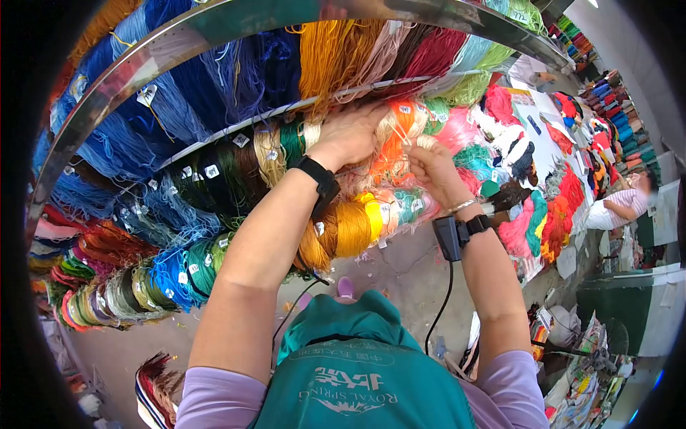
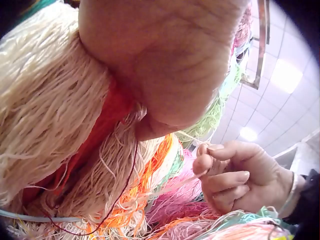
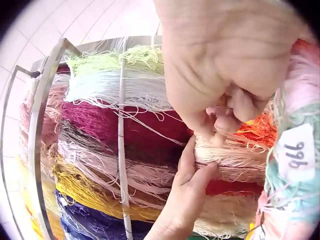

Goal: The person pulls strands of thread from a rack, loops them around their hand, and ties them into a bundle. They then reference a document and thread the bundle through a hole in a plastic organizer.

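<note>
The left hand rests against a pale peach skein of fine thread; whether its fingers close round it cannot be told. The right hand, just beside it, pinches thin cream strands drawn taut between the hands. Good practice calls for a steady left hand on the skein, and even, gentle tension from the right, clear of the bright orange thread near both hands. The palm hides the left fingertips in the left wrist view; any knot is too small to confirm.
</note>
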{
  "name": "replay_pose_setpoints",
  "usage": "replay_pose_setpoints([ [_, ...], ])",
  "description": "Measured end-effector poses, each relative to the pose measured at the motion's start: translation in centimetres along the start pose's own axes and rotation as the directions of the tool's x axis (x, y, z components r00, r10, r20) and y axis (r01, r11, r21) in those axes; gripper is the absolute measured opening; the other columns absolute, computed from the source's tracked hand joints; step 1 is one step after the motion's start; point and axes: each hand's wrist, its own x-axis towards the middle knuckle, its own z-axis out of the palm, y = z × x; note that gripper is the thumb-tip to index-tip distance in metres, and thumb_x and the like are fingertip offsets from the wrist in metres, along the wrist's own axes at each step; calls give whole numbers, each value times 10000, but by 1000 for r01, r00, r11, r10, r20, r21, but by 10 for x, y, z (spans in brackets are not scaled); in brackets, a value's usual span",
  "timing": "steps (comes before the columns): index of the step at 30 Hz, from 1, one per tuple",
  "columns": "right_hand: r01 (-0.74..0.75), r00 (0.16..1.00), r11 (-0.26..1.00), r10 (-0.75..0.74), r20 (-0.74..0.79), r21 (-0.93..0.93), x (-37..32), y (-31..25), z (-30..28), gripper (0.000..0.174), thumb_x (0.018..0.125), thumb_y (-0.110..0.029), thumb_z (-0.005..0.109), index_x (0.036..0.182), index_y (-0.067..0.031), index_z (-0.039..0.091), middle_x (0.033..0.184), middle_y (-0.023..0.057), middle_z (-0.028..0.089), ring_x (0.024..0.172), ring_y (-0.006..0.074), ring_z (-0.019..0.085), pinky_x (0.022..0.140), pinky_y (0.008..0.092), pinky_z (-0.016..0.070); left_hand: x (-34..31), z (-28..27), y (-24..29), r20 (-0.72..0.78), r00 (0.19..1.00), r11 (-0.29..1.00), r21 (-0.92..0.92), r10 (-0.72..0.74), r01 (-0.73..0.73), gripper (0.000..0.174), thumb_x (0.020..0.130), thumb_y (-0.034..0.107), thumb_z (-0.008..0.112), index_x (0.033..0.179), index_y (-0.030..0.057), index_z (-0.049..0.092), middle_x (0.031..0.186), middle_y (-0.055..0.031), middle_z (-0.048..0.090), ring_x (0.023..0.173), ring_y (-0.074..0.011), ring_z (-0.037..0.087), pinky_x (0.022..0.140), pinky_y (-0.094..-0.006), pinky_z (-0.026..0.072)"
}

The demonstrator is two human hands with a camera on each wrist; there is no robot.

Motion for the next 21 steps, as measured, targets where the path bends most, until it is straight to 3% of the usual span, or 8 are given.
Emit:
replay_pose_setpoints([
  [8,279,918,896,-354,-178,-345,-20,16,15,164,916,-127,664,779,-36,657,690,-43,528,540,63,409,506,266,336,1,-3,3,39,999,1000,2,-12,12,644,857,148,517,1490,188,403,1552,-53,399,1386,-293,424,1151,-522,298],
  [11,552,788,669,-614,50,-497,-95,10,10,106,898,-108,664,931,-16,705,814,-24,609,550,39,392,493,243,315,2,-4,2,57,998,1000,-23,-5,7,647,857,151,519,1492,186,400,1556,-54,393,1391,-296,416,1155,-505,302],
  [13,92,966,994,-101,-237,-50,-171,-17,10,240,880,-82,652,1098,10,695,925,-19,653,526,24,365,465,213,280,1,-6,4,60,998,1000,0,-6,6,646,856,152,523,1490,188,404,1556,-52,393,1397,-299,407,1158,-489,301],
  [15,67,940,992,-28,-340,104,-233,1,-37,397,873,-39,605,1261,44,602,913,-6,669,480,-4,334,413,181,210,1,-3,2,32,999,999,46,8,-9,646,855,154,527,1488,192,405,1552,-48,400,1398,-299,403,1160,-480,297],
  [17,192,874,918,1,-486,347,-302,45,-100,267,913,-55,583,1169,16,603,655,-84,481,435,-2,297,376,186,199,2,-2,3,22,1000,998,64,13,-14,647,854,157,531,1487,197,407,1548,-43,406,1397,-298,402,1163,-476,291],
  [19,338,782,820,28,-623,462,-379,102,-165,152,955,-76,568,1081,0,606,593,-65,403,411,26,294,346,195,203,0,-5,5,33,999,998,57,8,-9,647,853,161,535,1486,201,408,1544,-37,413,1394,-295,405,1167,-479,281],
  [20,462,694,719,72,-717,520,-421,129,-193,72,959,-80,569,987,-30,611,574,-53,380,395,38,285,337,206,193,0,-5,5,27,999,989,138,43,-47,655,864,149,512,1503,171,370,1548,-70,397,1348,-311,459,1108,-458,381],
  [21,557,497,692,165,-852,459,-461,154,-218,152,972,-95,557,821,-86,552,535,-57,328,388,46,273,332,213,179,0,-4,4,19,999,987,152,49,-52,655,864,150,515,1503,171,370,1548,-71,397,1347,-309,461,1108,-467,379],
])
